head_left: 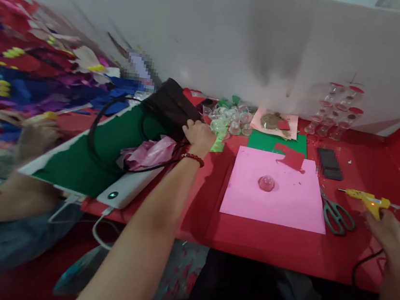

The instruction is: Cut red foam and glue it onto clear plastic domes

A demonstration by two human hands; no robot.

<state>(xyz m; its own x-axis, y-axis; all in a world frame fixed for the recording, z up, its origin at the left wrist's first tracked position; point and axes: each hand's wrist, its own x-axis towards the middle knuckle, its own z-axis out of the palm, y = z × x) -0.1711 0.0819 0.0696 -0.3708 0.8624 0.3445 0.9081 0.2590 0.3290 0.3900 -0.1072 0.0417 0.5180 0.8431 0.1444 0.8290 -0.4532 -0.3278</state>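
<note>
- Head view: right hand point(390, 231) wrapped on yellow glue gun point(369, 200) grip; nozzle point(342, 190) points left, away from fingers.
- Gun: probably light, stiff; indicator point(372, 204) lit, so treat nozzle as hot, hold by grip only.
- Left hand point(200, 136): fingers bent at dark brown bag point(173, 100) edge; can't tell if pinching.
- Clear dome point(266, 182): between both hands, on pink sheet point(241, 199); likely light, thin, slippery; take by rim.

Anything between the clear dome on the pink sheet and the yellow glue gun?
Yes, in the head view: the right part of the pink sheet, then the scissors, slightly nearer the wearer, then red tabletop.
</note>
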